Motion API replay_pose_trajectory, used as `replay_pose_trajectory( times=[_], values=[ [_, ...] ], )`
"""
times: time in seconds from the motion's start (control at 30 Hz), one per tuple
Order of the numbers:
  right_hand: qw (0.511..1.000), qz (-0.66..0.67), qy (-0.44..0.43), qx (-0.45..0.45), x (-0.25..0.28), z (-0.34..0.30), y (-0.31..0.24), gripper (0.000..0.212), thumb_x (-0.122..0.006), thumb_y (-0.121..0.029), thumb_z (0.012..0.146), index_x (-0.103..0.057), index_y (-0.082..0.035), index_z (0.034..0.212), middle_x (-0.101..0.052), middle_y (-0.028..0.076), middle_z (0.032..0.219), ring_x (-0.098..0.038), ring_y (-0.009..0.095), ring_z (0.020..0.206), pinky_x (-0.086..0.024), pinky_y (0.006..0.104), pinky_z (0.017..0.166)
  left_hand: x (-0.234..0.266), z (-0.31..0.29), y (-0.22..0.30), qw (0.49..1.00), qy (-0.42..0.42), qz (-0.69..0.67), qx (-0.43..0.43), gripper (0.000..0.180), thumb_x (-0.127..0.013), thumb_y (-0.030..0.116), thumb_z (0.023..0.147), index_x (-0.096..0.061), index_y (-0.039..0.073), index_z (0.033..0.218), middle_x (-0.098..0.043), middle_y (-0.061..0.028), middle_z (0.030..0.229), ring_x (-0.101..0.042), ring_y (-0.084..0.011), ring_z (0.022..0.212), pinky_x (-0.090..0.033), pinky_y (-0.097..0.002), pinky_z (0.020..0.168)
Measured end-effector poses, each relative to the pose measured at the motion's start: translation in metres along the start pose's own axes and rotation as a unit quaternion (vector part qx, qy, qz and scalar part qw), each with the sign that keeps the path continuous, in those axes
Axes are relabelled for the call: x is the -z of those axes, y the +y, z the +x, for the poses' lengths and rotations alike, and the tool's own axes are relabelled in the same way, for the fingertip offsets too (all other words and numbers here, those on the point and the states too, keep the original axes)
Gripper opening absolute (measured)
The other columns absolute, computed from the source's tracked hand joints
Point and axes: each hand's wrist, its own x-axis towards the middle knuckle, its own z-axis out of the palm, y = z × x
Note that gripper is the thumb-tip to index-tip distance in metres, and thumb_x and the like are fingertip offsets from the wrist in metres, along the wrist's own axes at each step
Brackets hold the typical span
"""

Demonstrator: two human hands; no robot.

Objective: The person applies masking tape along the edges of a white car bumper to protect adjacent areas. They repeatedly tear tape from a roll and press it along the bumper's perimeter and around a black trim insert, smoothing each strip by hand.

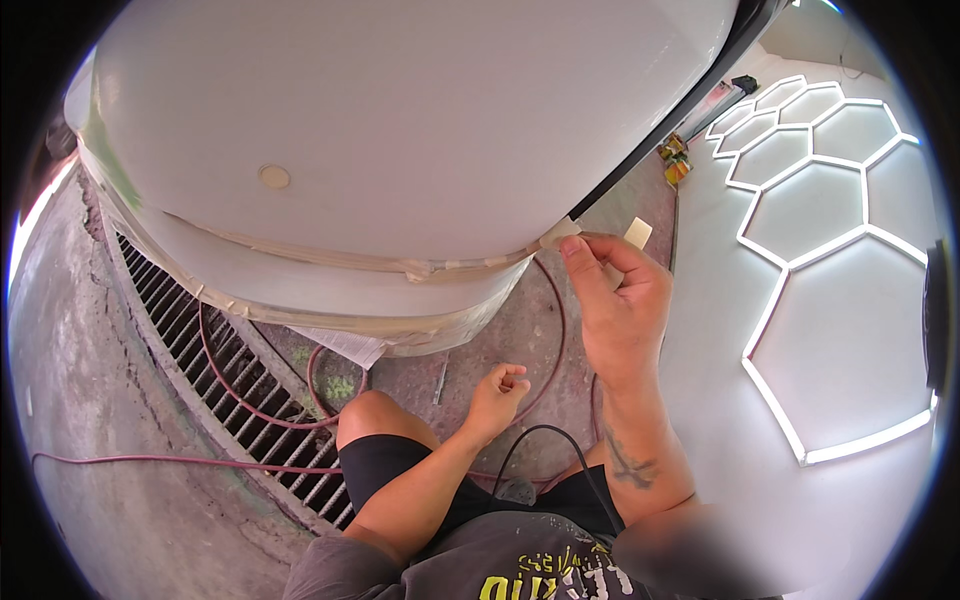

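A large white vehicle body panel [420,110] fills the upper part of the view. Masking tape [370,263] runs along the seam above its lower white section, ending at the right corner near a black trim edge [650,140]. There my right hand [628,305] pinches a strip of masking tape between thumb and fingers. One pale tape end [638,233] sticks out beyond the fingers, and another part lies against the panel corner. My left hand [497,402] hovers above the floor by my knee, its fingers loosely curled with nothing visible in them.
A metal floor grate [235,385] crosses the concrete at left. Reddish hose [250,463] loops over the floor and grate. Below the panel hangs masking paper [345,343]. A black cable [545,430] arches between my legs. Hexagonal lights [865,200] line the white wall at right.
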Motion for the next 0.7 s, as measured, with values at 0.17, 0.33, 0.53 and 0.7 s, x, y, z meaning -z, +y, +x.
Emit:
replay_pose_trajectory(
  times=[0.17,0.33,0.53,0.7],
  values=[
    [1.000,0.005,0.004,-0.020,-0.001,0.000,-0.001,0.022,-0.081,-0.020,0.104,-0.083,0.002,0.100,-0.070,-0.004,0.074,-0.055,0.003,0.070,-0.044,0.0242,0.063,0.002,0.000,0.000,1.000,-0.003,-0.010,0.000,0.032,-0.078,0.016,0.102,-0.072,0.004,0.131,-0.065,-0.0012,0.099,-0.060,-0.0111,0.086,-0.052,-0.0292,0.076],
    [1.000,-0.024,0.008,-0.012,-0.002,-0.001,-0.004,0.022,-0.081,-0.019,0.103,-0.083,0.003,0.099,-0.073,-0.002,0.075,-0.056,0.003,0.070,-0.045,0.0250,0.063,0.002,0.000,0.004,1.000,-0.002,-0.007,0.003,0.032,-0.078,0.016,0.102,-0.072,0.004,0.131,-0.065,-0.0010,0.098,-0.060,-0.0110,0.086,-0.052,-0.0290,0.076],
    [0.999,-0.043,0.016,0.019,-0.004,0.000,-0.002,0.021,-0.081,-0.018,0.103,-0.083,0.003,0.099,-0.075,0.000,0.076,-0.059,0.005,0.071,-0.048,0.0266,0.065,0.001,-0.002,0.011,1.000,-0.001,0.009,0.000,0.032,-0.074,0.012,0.106,-0.069,0.001,0.135,-0.065,0.0004,0.096,-0.058,-0.0086,0.083,-0.049,-0.0263,0.072],
    [0.999,-0.045,0.010,0.027,-0.004,0.000,-0.002,0.020,-0.080,-0.016,0.103,-0.082,0.003,0.100,-0.077,0.003,0.080,-0.063,0.007,0.075,-0.051,0.0276,0.070,0.003,0.001,0.008,1.000,-0.001,-0.009,0.008,0.032,-0.077,0.015,0.102,-0.072,0.004,0.131,-0.065,-0.0008,0.098,-0.060,-0.0111,0.086,-0.052,-0.0289,0.077]
  ],
)
